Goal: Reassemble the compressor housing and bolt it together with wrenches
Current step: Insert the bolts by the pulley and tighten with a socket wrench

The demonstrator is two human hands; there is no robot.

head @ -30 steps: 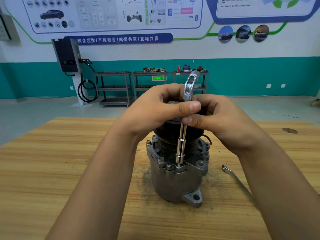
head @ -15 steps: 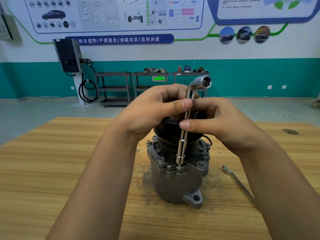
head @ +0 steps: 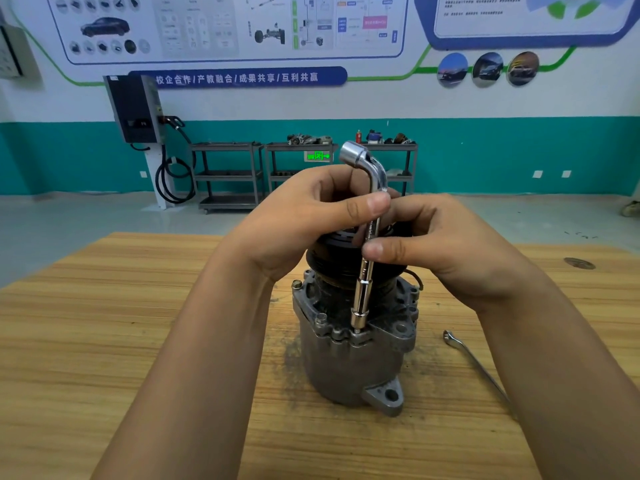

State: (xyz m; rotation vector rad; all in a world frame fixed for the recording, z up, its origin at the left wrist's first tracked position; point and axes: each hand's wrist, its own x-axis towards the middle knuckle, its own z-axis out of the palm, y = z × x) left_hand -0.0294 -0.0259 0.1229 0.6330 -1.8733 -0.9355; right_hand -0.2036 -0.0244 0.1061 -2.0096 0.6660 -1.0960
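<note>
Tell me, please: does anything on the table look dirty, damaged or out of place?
Only small things. A dark, grimy smear stains the wooden table beside the compressor, and a round dark mark sits near its far right edge. The socket wrench stands nearly upright on a bolt.

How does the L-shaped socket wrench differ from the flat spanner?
The shiny L-shaped socket wrench stands upright on the grey metal compressor housing; the slim flat steel spanner lies on the wooden table. Left hand and right hand pinch the socket wrench; no hand holds the spanner. Both are bare metal.
</note>
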